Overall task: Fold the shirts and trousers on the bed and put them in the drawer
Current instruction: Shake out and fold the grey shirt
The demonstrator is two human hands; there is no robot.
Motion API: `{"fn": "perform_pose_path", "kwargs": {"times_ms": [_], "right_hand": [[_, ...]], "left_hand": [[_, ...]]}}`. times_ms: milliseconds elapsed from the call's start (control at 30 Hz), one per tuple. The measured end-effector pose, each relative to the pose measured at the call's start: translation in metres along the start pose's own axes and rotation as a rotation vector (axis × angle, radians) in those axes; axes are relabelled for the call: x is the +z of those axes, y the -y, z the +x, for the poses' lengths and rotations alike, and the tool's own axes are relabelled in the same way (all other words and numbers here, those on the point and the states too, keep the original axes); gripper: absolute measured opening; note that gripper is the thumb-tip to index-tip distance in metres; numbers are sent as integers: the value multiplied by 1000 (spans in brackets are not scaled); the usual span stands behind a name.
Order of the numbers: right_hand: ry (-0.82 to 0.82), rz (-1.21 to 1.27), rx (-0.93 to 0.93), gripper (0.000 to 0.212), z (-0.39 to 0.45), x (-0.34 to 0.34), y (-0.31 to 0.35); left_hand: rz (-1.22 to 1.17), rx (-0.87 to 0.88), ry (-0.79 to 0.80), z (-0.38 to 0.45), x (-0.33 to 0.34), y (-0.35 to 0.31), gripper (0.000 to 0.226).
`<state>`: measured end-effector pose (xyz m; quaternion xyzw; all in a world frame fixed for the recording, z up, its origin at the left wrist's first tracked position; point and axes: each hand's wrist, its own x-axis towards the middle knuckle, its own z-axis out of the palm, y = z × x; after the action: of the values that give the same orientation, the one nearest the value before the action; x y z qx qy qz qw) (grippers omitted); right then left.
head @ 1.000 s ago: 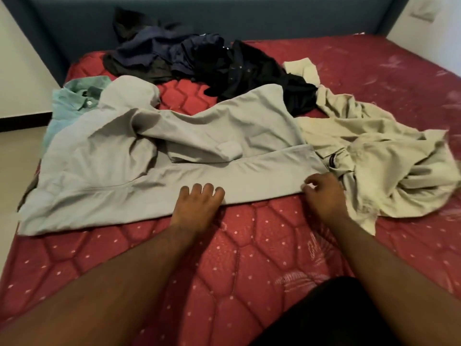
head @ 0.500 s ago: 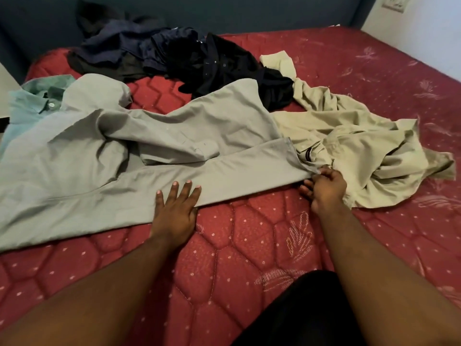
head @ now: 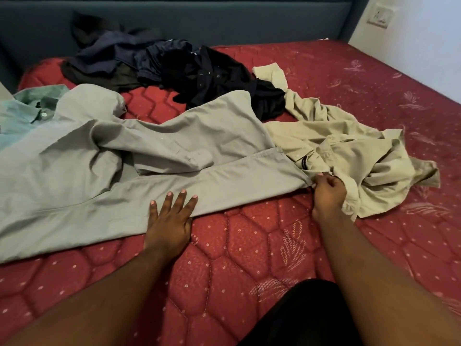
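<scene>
Grey trousers (head: 104, 176) lie spread across the red mattress (head: 249, 245), one leg running along the near side to the right. My left hand (head: 172, 218) presses flat on that leg's near edge, fingers straight. My right hand (head: 328, 193) pinches the hem end of the same leg with curled fingers. A crumpled beige garment (head: 349, 156) lies right beside that hand. A light green shirt (head: 27, 113) sits at the far left, partly under the trousers. Dark navy and black clothes (head: 179, 68) are heaped toward the headboard.
A blue-grey padded headboard (head: 224, 18) runs along the far side. A white wall with a switch plate (head: 380, 17) stands at the right. The mattress's left edge lies near the green shirt. No drawer is in view.
My right hand has closed on the hem end of the trouser leg and drawn it taut to the right. The left hand has stayed pressed on the leg. My view has shifted slightly.
</scene>
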<state>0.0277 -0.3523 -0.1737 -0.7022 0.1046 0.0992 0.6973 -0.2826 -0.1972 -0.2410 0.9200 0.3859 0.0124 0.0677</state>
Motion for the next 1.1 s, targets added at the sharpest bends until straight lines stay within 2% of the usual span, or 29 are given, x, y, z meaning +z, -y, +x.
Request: {"fn": "perform_pose_path", "kwargs": {"times_ms": [33, 67, 100, 167, 233, 333, 433, 467, 500, 533, 567, 600, 633, 700, 800, 967, 1100], "right_hand": [[-58, 16, 5, 10, -10, 2, -7], [-94, 69, 85, 16, -21, 5, -13], [-73, 149, 244, 23, -36, 9, -16], [79, 200, 526, 32, -72, 20, -31], [269, 101, 575, 20, -89, 25, -37], [516, -3, 636, 35, -103, 34, -40], [542, -63, 618, 37, -94, 37, -41], [534, -71, 621, 38, -93, 37, -41], [531, -75, 621, 39, -92, 38, -43], [540, -83, 625, 41, -93, 40, -45], [555, -93, 627, 43, -96, 41, -48], [580, -99, 639, 44, -105, 44, -49], [608, -98, 659, 45, -113, 47, -50], [649, -72, 704, 45, -131, 56, -51], [628, -17, 743, 47, -147, 70, -54], [523, 44, 764, 44, -141, 75, -65], [484, 52, 709, 48, -146, 76, -69]], "left_hand": [[12, -1, 5, 0, -1, 1, 69], [19, -5, 18, 0, -2, 0, 69], [21, -16, 16, -1, -2, -2, 69], [37, -36, 41, -6, -10, -2, 64], [34, -54, 42, -1, -9, -10, 59], [80, -54, -101, -16, -18, -4, 60], [83, 51, -268, -49, -20, 25, 54], [-23, 28, -340, -61, -19, 39, 48], [-238, -99, -406, -72, -19, 50, 39], [-532, -330, -490, -82, -21, 59, 29], [-887, -639, -584, -87, -25, 66, 22], [-1264, -948, -630, -88, -32, 75, 19], [-1569, -1160, -625, -87, -38, 82, 22], [-1888, -1268, -571, -85, -51, 97, 36], [-1921, -1295, -571, -76, -64, 116, 43], [-1925, -1332, -527, -68, -61, 139, 40], [-1958, -1324, -733, -72, -61, 136, 34]]}}
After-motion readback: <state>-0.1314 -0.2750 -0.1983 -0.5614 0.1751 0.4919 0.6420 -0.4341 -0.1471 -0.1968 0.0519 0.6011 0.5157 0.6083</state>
